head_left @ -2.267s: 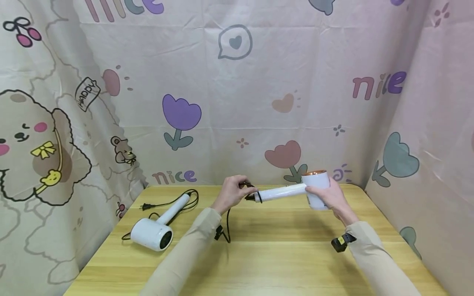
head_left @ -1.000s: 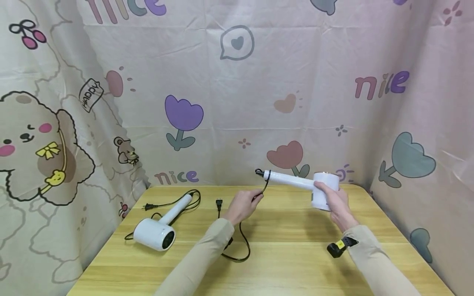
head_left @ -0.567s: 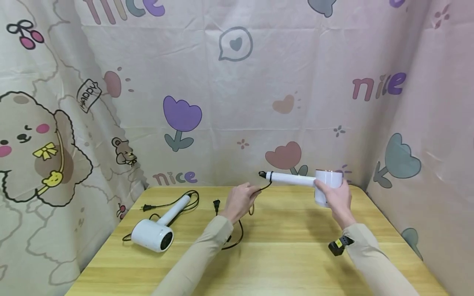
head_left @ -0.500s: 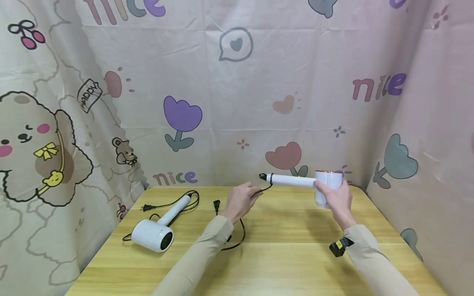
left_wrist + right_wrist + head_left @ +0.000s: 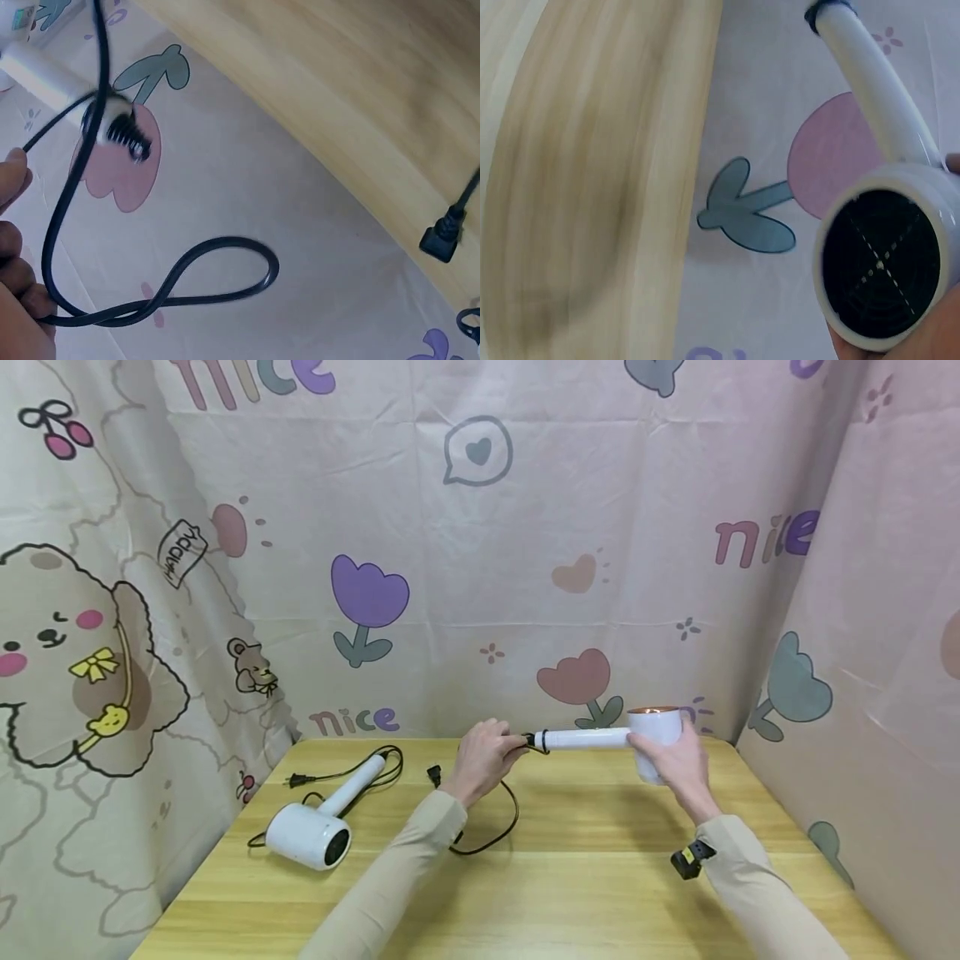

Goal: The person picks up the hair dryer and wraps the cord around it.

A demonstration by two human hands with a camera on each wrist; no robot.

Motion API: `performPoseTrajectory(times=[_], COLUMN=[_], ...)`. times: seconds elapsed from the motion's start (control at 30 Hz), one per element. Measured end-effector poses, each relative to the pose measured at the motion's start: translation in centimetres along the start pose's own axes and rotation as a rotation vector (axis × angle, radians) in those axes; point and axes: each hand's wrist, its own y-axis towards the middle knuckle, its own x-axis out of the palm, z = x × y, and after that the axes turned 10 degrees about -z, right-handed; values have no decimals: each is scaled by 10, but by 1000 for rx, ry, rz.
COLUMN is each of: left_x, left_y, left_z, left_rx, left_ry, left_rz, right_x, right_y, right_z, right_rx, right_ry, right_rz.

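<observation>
My right hand grips the barrel of a white hair dryer with a copper-coloured rim, held above the table. Its handle lies nearly level, pointing left. A black cord loops round the end of the handle, and my left hand pinches it close to that end. More cord runs from the left fingers in a twisted loop, seen in the left wrist view. The cord's plug is left of the left hand. In the right wrist view the dryer's dark round end faces the camera.
A second white hair dryer lies on the left of the wooden table, its black cord and plug around it. Behind and at both sides hangs a printed curtain.
The left hand moved off the handle's end, drawing cord down, then came back up close to it. The dryer has shifted slightly right overall, its handle end lately lowering and its copper rim tilting into sight.
</observation>
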Motion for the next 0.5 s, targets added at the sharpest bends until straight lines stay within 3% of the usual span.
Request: performPoseTrajectory(times=[0.1,0.23,0.5], left_x=[-3,-7,-8], left_y=[2,2,-1], left_z=[-5,-11,-23], left_rx=[15,-25,-81], left_ry=[3,29,49], left_rz=[28,65,104], right_x=[-1,-3,-9], right_y=[0,1,4], right_z=[-1,-1,2], right_rx=[-41,-56,-51], right_ry=[-37,-56,18], right_rz=[-57,-144,-275])
